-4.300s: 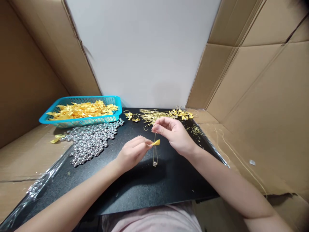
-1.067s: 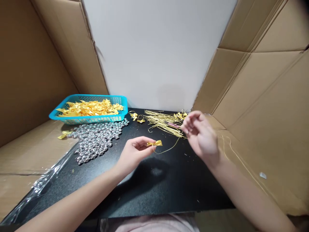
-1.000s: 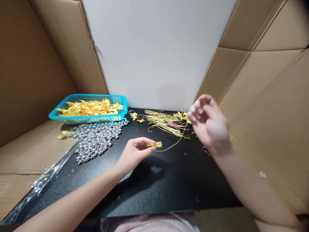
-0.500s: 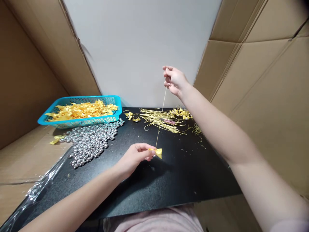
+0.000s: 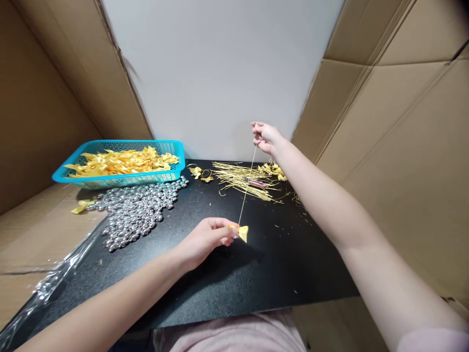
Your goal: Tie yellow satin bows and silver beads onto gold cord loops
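Between the thumb and fingers of my left hand [image 5: 210, 239] is a yellow ribbon bow [image 5: 243, 233], held low over the black table. A small shiny bit shows by the thumb tip; the fingers cover part of the bow. From the bow a thin gold cord [image 5: 247, 187] runs taut, up and slightly right. My right hand [image 5: 268, 138] pinches the cord's upper end, raised above the back of the table. Behind the taut cord lies a loose pile of cut gold cords [image 5: 234, 177] with a pink tool [image 5: 256, 183] among them, its kind unclear.
At the back left a blue basket [image 5: 117, 183] holds many yellow bows. Silver beads [image 5: 135, 210] spread before it, with a loose yellow bow [image 5: 83, 206] beside them. Finished-looking bows on cords [image 5: 273, 170] lie at the back right. Cardboard walls [image 5: 366, 112] flank the black table [image 5: 293, 269].
My right hand has come down and slightly right, still pinching the cord. My left hand and the bow have hardly moved. The view has shifted a little.
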A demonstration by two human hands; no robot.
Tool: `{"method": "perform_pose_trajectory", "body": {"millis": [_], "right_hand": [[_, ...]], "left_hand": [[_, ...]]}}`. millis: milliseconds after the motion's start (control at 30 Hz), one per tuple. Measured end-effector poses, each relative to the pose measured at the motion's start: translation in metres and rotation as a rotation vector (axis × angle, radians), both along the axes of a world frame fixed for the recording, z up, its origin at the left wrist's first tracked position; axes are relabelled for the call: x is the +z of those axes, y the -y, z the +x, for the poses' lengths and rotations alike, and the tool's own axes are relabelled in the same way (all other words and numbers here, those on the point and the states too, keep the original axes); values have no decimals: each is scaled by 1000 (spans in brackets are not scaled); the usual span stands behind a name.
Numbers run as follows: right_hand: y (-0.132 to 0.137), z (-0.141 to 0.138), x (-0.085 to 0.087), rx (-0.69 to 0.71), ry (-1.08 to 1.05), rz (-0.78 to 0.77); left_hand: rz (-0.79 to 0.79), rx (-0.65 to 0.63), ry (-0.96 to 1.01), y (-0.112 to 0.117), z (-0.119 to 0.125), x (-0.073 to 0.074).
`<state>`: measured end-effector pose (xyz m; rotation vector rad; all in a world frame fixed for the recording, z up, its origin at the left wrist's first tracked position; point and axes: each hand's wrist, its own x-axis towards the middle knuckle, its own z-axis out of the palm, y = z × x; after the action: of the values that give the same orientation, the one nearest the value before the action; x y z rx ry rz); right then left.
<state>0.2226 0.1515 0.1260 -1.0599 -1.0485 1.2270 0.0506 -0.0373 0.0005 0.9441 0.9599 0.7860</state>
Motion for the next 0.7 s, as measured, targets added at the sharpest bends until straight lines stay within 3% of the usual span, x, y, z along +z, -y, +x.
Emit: {"method": "perform_pose_trajectory", "body": {"millis": [167,467,567,700], "right_hand": [[5,0,4,40,-3,-14],[36,28,36,128,-42,104],[51,32,42,120,-96,78],[62,37,38,112,-116,88]], "left_hand": [[77,-23,-75,2,-2,-2],[297,34,-178,5,-4,-2],[574,49,-374,7,-8,-4],[1190,-16,-807,11,-16,-7]]}}
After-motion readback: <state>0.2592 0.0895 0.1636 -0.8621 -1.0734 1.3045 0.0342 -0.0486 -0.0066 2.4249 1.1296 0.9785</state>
